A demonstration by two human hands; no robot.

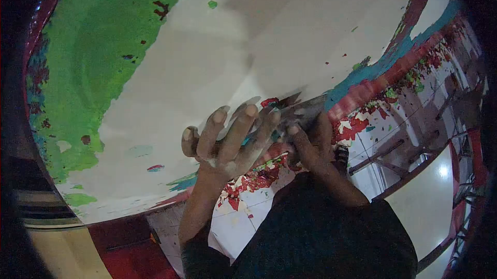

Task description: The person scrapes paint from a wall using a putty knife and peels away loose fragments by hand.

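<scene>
My left hand (228,141) is dusted with white powder. Its fingers are spread and press flat near the lower edge of a large white wall surface (217,46). My right hand (313,144) sits right beside it, closed around a blurred, scraper-like tool (299,107) whose flat blade lies against the wall where the white meets a red and teal painted band (373,79). The fingertips of my left hand reach toward the blade; whether they rest on it or on the wall I cannot tell. The tool's handle is hidden inside my right hand.
Flaking green paint (93,56) covers the wall's left part. Red, green and teal paint chips (259,178) litter the white tiled floor (429,196) below. My dark sleeve (321,232) fills the bottom centre. A red and cream strip (124,242) runs at the lower left.
</scene>
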